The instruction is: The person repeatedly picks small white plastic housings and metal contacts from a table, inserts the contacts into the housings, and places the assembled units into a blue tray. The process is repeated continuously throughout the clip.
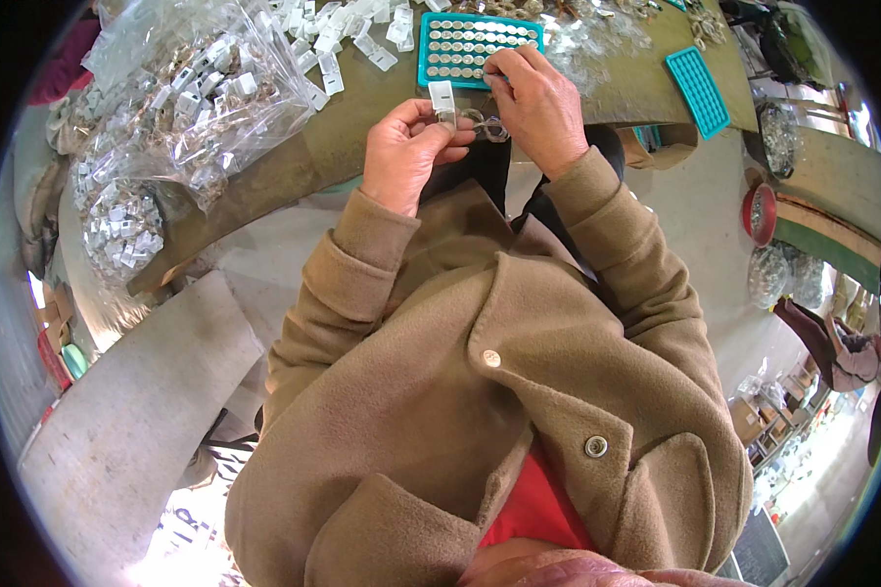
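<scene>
Between the thumb and fingers of my left hand [401,152] is a small white plastic case [442,95], its flap standing up. A looped, clear or thin-wired strand [491,127] hangs beside it, between my two hands; whether it joins the case I cannot tell. My right hand [540,110] has its thumb and fingertips drawn together at the near right edge of a teal tray [423,61]. Rows of silver coin-shaped button cells [465,47] fill that tray. Anything in the right fingertips is hidden or too small to name.
More white plastic cases [372,44] lie loose beyond my left hand. A large clear bag [191,108] of cases and wire covers the table's left part. To the right lies a second teal tray [698,93]. An open cardboard box [661,147] stands below the table edge.
</scene>
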{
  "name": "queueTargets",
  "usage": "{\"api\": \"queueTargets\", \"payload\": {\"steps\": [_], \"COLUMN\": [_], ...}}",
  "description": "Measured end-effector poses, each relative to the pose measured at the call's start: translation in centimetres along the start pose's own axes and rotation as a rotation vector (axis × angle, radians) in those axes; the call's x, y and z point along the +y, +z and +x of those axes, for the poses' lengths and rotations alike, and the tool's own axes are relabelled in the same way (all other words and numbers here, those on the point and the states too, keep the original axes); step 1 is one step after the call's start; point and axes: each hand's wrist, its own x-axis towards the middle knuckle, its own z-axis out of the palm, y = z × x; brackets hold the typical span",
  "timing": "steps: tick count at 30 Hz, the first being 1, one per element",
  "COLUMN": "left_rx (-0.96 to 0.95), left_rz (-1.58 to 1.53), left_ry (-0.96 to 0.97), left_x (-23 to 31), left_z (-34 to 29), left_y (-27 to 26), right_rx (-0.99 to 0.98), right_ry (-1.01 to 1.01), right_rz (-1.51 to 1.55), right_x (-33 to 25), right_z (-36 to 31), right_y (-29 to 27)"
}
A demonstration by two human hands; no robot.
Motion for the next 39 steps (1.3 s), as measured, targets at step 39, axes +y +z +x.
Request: {"api": "queueTargets", "payload": {"steps": [39], "left_rx": [0.020], "left_rz": [-0.086], "left_ry": [-0.076], "left_x": [-0.3], "left_z": [-0.2], "left_y": [-0.8], "right_rx": [-0.078], "right_ry": [-0.162], "right_rz": [0.301], "right_x": [-3.0], "right_z": [-1.9], "right_y": [-0.5]}}
